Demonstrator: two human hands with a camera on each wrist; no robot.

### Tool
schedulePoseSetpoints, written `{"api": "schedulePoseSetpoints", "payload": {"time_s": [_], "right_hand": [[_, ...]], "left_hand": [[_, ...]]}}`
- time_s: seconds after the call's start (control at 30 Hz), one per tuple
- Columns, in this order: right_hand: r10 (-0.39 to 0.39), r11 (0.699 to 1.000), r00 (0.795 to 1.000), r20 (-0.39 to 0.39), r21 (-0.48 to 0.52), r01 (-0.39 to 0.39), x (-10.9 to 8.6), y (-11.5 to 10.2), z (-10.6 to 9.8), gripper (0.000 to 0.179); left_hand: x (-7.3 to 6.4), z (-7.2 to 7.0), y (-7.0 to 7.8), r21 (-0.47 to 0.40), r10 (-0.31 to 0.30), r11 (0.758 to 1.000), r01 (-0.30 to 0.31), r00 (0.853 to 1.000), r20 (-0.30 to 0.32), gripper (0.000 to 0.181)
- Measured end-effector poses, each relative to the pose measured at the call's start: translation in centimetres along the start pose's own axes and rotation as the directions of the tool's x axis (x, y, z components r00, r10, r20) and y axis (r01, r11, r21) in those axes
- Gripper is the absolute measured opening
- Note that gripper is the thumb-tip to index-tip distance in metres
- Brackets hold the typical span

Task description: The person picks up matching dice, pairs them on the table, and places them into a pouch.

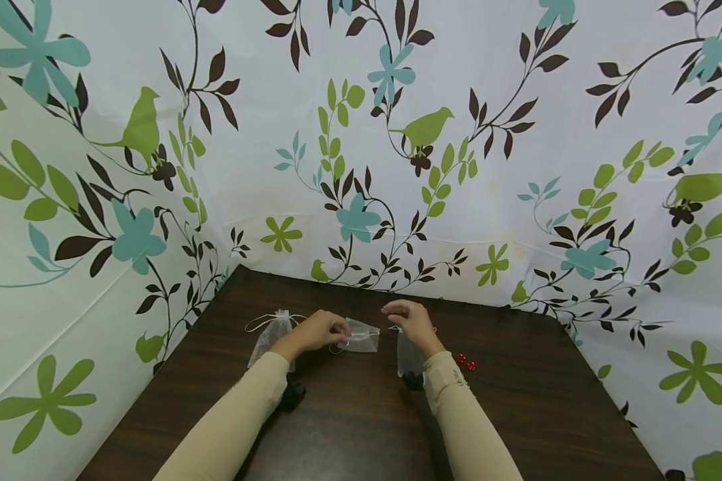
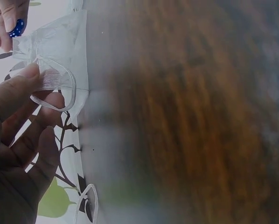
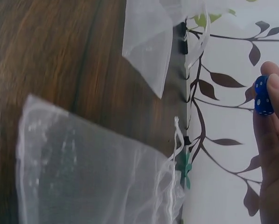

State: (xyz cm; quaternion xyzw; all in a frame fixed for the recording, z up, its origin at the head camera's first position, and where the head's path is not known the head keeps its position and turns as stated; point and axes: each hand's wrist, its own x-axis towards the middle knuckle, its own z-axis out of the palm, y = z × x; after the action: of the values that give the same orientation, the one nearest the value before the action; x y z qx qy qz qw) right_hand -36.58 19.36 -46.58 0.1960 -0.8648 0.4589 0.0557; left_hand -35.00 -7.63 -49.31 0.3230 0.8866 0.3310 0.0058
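Observation:
My left hand (image 1: 319,330) pinches the gathered neck of a small sheer white drawstring pouch (image 1: 364,337) between thumb and fingers; in the left wrist view the pouch's cord loop (image 2: 72,88) hangs beside the fingertips. My right hand (image 1: 415,323) is raised to the right of that pouch. Between its thumb and fingers are blue dice with white dots (image 3: 263,95), two of them showing in the right wrist view. Beneath the right forearm a second sheer pouch (image 3: 93,158) lies flat on the dark table, its drawstring end pointing away.
A third sheer pouch (image 1: 272,337) lies left of the left hand, partly covered by that arm. Red dice (image 1: 466,362) sit on the table (image 1: 535,401) right of the right forearm. A patterned curtain (image 1: 361,153) stands behind the table's far edge.

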Motion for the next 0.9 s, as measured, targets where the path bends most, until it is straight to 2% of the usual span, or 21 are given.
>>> {"api": "schedulePoseSetpoints", "payload": {"time_s": [0.23,0.4,0.5,0.73,0.9], "right_hand": [[-0.033,0.999,0.999,0.021,-0.029,0.034,0.2,-0.5,0.7,0.021],[-0.017,1.000,0.999,0.037,-0.017,0.017,0.1,-0.9,1.2,0.021],[-0.016,1.000,0.998,0.060,-0.008,0.017,0.0,-1.2,1.6,0.020],[-0.077,0.996,0.989,0.129,-0.037,0.082,0.0,-1.8,2.5,0.022],[-0.061,0.997,0.988,0.145,-0.040,0.067,0.0,-2.2,3.0,0.021]], "left_hand": [[0.1,0.0,0.2,0.005,0.018,1.000,-0.018,1.000,0.003,0.007],[0.3,0.2,0.1,0.007,0.013,1.000,-0.013,1.000,0.008,0.007],[0.4,0.3,0.0,0.011,0.016,1.000,-0.016,1.000,0.005,0.006],[0.3,0.3,0.2,-0.014,0.009,1.000,-0.009,1.000,0.012,0.007],[0.3,0.4,0.1,-0.014,0.016,1.000,-0.016,1.000,0.012,0.007]]}}
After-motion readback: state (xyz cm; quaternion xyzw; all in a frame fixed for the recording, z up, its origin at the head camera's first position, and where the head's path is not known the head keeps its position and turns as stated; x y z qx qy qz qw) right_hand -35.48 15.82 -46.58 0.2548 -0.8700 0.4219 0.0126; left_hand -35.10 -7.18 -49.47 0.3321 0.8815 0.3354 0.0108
